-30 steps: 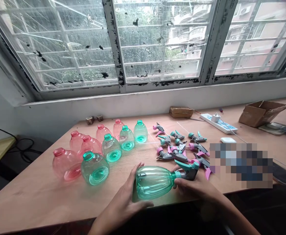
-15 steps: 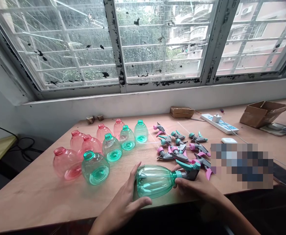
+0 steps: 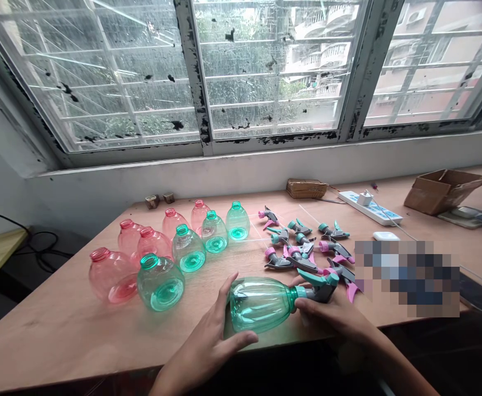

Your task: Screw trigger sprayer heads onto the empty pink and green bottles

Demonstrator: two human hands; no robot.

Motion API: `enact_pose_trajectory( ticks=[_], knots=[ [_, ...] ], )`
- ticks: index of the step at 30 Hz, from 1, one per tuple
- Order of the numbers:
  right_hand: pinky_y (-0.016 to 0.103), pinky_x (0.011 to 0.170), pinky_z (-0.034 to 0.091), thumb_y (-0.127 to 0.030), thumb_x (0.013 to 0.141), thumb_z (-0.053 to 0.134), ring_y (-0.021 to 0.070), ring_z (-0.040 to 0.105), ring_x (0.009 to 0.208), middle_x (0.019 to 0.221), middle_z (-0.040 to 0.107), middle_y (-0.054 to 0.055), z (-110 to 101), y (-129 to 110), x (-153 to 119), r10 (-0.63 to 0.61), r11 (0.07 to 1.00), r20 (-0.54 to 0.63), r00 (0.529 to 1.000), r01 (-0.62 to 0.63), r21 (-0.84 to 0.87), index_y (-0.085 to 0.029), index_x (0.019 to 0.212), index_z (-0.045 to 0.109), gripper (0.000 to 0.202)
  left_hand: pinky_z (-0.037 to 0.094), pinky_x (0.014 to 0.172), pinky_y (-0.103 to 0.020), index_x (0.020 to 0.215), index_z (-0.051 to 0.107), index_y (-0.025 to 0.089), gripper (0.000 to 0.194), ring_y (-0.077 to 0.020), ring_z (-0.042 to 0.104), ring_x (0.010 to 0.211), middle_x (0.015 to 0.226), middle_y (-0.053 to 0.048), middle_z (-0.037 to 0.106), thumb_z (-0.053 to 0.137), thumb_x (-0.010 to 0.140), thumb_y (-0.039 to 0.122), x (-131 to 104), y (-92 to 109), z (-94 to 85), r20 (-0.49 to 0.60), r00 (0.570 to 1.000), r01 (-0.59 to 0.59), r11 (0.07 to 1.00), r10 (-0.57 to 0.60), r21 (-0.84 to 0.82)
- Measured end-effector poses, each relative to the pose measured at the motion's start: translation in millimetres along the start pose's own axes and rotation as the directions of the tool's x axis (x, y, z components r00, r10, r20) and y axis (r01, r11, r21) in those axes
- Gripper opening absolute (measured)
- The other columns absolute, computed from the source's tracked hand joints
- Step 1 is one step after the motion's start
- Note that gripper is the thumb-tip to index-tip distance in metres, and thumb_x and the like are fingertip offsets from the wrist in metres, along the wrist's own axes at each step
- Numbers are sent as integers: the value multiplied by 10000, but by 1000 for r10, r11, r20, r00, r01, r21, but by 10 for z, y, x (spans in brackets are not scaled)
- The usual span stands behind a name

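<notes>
A clear green spray bottle [image 3: 261, 305] lies on its side in the air at the table's front edge, its base to the left. My left hand [image 3: 212, 335] cups the base, thumb below and fingers on the far side. At the neck sits a grey and teal trigger sprayer [image 3: 321, 283], its lever upward. My right hand [image 3: 332, 311] pinches the sprayer's collar between thumb and fingers; some fingers are hidden behind the neck. Beyond the right hand lie several loose trigger sprayers [image 3: 302, 261], grey with pink or teal parts.
Several open green bottles [image 3: 189, 256] and red bottles [image 3: 111, 275] stand in rows on the wooden table [image 3: 59, 335]. Farther right are a white power strip [image 3: 371, 209], a cardboard box [image 3: 443, 192], a white case [image 3: 386, 237] and a dark phone [image 3: 480, 294]. A blurred patch hides part of the right side.
Both hands keep their hold on the spray bottle and sprayer. My right thumb and fingers have shifted very slightly at the collar; the rest stays put.
</notes>
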State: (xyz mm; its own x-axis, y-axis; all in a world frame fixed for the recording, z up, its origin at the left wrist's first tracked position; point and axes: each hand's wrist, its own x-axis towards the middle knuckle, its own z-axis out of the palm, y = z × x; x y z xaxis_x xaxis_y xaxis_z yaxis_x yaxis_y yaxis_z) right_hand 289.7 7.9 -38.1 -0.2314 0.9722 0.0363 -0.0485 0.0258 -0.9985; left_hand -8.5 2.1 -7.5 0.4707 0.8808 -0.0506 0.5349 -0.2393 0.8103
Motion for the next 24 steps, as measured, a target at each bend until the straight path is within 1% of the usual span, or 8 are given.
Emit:
enact_pose_trajectory(
  ticks=[7,13,18,24],
  knots=[
    [286,621,481,-496,828,846,162,604,603,669,683,-4,-6,1,-10,-2,1000,-15,1000,2,-9,-168,1110,711,454,191,1312,-539,1663,52,283,988,-344,224,1614,1755,-128,219,686,938,506,-1,15,-4,0,1000,6,1000,-6,-4],
    [290,609,474,-506,812,854,166,601,587,643,671,-12,2,-20,-17,-3,1000,-26,1000,3,-10,-168,1102,706,470,205,1310,-534,1659,88,283,988,-355,239,1608,1740,-129,267,709,921,495,7,31,-5,1,1000,7,1000,-7,-27],
    [301,603,496,-518,817,844,165,605,578,691,689,-4,6,-11,-19,14,1000,-26,1000,-14,6,-175,1114,682,482,218,1306,-539,1657,111,291,977,-362,270,1597,1722,-129,309,717,917,489,10,30,-2,-15,1000,3,1000,-3,-29],
    [290,602,491,-515,816,848,162,605,580,657,670,-17,8,-12,-23,11,1000,-31,999,-11,3,-175,1112,680,481,207,1309,-543,1655,90,299,981,-355,255,1603,1737,-124,273,709,922,503,11,13,0,-1,1000,-4,1000,4,-21]
  ],
)
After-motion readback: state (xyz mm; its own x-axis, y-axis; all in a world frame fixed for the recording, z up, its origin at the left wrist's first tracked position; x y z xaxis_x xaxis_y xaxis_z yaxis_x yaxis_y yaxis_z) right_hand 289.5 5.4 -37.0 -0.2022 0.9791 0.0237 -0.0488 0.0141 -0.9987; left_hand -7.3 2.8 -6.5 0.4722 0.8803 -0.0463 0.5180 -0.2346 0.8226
